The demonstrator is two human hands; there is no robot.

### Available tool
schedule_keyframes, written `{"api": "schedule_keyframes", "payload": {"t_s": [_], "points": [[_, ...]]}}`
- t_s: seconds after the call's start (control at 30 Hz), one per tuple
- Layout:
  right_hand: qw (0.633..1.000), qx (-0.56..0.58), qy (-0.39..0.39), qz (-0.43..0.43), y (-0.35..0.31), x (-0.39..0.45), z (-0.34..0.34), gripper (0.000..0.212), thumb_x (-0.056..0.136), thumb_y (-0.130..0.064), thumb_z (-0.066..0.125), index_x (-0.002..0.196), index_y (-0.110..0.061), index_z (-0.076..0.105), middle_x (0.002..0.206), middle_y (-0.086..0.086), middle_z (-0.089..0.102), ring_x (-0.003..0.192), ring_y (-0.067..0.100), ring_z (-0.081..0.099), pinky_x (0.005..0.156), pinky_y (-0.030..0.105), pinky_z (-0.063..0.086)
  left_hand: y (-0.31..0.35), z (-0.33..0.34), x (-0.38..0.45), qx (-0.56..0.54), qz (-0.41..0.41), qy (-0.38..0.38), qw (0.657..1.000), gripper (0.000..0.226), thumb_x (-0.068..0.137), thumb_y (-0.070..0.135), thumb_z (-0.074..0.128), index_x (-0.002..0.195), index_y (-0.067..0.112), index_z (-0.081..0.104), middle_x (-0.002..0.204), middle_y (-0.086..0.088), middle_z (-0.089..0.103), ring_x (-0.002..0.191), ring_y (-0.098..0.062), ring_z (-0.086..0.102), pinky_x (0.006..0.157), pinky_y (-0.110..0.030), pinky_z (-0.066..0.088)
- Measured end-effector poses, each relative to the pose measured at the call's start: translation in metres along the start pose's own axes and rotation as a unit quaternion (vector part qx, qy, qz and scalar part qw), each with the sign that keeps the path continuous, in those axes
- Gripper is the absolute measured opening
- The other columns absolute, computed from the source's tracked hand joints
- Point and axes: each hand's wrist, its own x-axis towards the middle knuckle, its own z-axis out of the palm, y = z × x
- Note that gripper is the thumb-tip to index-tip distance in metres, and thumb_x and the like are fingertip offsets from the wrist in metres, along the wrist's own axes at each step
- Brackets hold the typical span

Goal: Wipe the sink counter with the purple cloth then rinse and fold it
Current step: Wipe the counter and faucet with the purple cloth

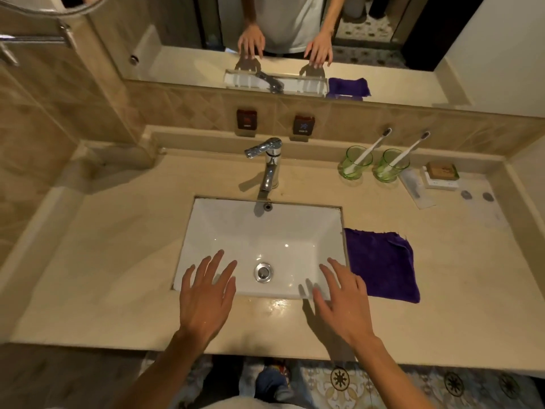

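Observation:
The purple cloth (383, 265) lies folded flat on the beige counter (112, 261), just right of the white sink basin (236, 228). My left hand (203, 296) hovers over the sink's front left edge, fingers spread, holding nothing. Over the front right corner of the sink my right hand (342, 302) is spread wide too, its fingers a short way left of the cloth and not touching it. A wet sheen shows on the counter strip in front of the basin.
A chrome faucet (267, 163) stands behind the basin. Two green glasses (355, 166) (390, 169) with toothbrushes, a soap box (441, 175) and a sachet (415, 187) sit at the back right. A mirror (280, 39) spans the wall above.

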Motion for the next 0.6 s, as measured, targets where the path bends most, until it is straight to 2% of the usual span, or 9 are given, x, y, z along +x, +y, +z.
{"api": "schedule_keyframes", "payload": {"t_s": [0.1,0.27,0.43,0.6], "points": [[1.000,0.009,-0.023,0.004,-0.024,-0.006,0.013,0.058,0.101,-0.058,0.035,0.149,-0.027,0.047,0.161,-0.004,0.035,0.147,0.017,0.035,0.116,0.050,0.033,-0.021,-0.002,-0.004,0.019,-0.005,0.007,1.000,0.046,0.105,0.046,0.030,0.141,0.036,0.056,0.158,0.006,0.043,0.144,-0.018,0.043,0.119,-0.045,0.029],[0.998,0.020,-0.052,0.001,-0.060,-0.005,0.032,0.060,0.101,-0.062,0.030,0.150,-0.031,0.044,0.164,-0.005,0.031,0.149,0.019,0.032,0.120,0.051,0.026,-0.055,0.002,-0.009,0.044,-0.015,0.014,0.999,0.051,0.102,0.046,0.040,0.153,0.040,0.038,0.164,0.007,0.031,0.149,-0.016,0.036,0.119,-0.048,0.029],[0.996,0.027,-0.078,0.022,-0.089,0.008,0.053,0.061,0.099,-0.067,0.022,0.152,-0.040,0.039,0.167,-0.008,0.023,0.153,0.017,0.025,0.124,0.050,0.018,-0.087,0.014,0.002,0.051,-0.039,-0.033,0.997,0.054,0.104,0.050,0.020,0.155,0.038,0.033,0.166,0.004,0.027,0.150,-0.020,0.035,0.118,-0.051,0.031],[0.994,0.042,-0.090,0.055,-0.108,0.028,0.071,0.056,0.100,-0.064,0.028,0.153,-0.046,0.028,0.168,-0.012,0.017,0.154,0.013,0.019,0.126,0.045,0.009,-0.116,0.022,0.034,0.029,-0.034,-0.078,0.996,0.057,0.105,0.050,0.010,0.154,0.036,0.037,0.165,0.000,0.030,0.149,-0.026,0.035,0.117,-0.057,0.032]]}}
